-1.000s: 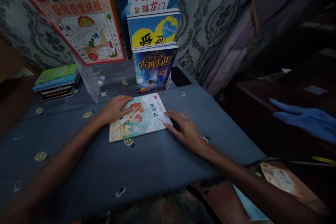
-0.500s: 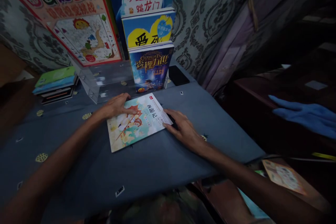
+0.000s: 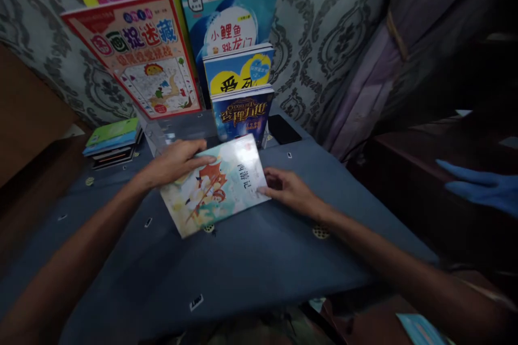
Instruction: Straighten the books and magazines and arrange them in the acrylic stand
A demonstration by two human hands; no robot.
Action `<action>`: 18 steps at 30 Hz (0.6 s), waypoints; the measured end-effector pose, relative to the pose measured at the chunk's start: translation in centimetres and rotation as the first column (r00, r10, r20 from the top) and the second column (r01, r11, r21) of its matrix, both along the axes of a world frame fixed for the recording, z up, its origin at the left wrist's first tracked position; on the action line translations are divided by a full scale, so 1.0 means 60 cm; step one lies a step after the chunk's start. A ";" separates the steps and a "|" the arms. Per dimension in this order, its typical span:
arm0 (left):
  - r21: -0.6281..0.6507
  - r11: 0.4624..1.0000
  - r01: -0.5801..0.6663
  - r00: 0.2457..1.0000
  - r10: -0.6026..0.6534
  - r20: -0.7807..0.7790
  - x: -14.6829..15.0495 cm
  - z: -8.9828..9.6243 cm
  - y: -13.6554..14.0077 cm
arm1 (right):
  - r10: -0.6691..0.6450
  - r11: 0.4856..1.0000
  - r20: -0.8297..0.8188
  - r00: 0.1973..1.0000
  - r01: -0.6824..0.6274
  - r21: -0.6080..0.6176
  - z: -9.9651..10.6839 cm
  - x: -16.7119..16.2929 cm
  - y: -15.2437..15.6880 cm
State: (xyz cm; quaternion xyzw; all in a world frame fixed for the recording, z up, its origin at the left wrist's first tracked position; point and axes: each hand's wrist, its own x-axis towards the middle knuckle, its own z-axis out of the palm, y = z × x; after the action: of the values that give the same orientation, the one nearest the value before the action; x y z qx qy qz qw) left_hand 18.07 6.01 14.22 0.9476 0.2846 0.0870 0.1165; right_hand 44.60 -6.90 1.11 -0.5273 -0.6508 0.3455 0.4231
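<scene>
Booklet (image 3: 210, 194) is between left hand (image 3: 178, 161) and right hand (image 3: 291, 191), over the table (image 3: 259, 280). Behind it stands the front book (image 3: 243, 116), with more upright books (image 3: 237, 16) one behind another toward the wall (image 3: 315, 38). Large picture book (image 3: 135, 59) stands left of these. Book stack (image 3: 111, 143) lies on the table, farther left. Flat slab (image 3: 284, 128) lies just right of the front book. Curtain (image 3: 362, 81) hangs farther right; glove (image 3: 485, 186) is well right of the table.

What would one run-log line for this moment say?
left hand: holds picture book, thumb on cover | right hand: holds its right edge | cover: facing up | beyond: upright dark-blue book
</scene>
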 end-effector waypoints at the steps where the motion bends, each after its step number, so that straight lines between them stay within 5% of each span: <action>1: 0.115 0.993 -0.003 1.000 0.003 -0.001 0.001 0.026 -0.014 | 0.024 0.999 -0.039 0.999 -0.023 0.027 0.012 0.001 0.019; 3: 0.306 0.952 -0.016 1.000 0.017 -0.002 0.004 0.062 -0.045 | -0.014 0.989 -0.088 0.996 0.027 0.146 0.032 0.003 0.054; 5: 0.449 0.893 0.011 1.000 -0.005 -0.015 0.006 0.067 -0.079 | -0.084 0.959 -0.073 0.994 0.101 0.266 0.039 0.005 0.076; 8: 0.550 0.818 0.168 0.985 -0.116 -0.129 0.005 0.007 -0.129 | -0.114 0.924 0.080 0.990 0.076 0.375 0.019 0.011 0.076; 13: 0.544 0.752 0.372 0.928 -0.292 -0.231 -0.014 -0.124 -0.197 | 0.019 0.911 0.342 0.940 -0.157 0.381 -0.021 0.025 0.029; 18: 0.598 0.743 0.299 0.953 -0.260 -0.153 -0.019 -0.143 -0.226 | 0.095 0.918 0.540 0.836 -0.284 0.277 0.003 0.034 0.007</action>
State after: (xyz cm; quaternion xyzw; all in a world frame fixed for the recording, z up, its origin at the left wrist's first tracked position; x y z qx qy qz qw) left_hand 16.91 -7.55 5.66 0.9673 0.0987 0.1281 -0.1952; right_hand 46.61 -6.50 1.26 -0.4495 -0.8401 0.1121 0.2821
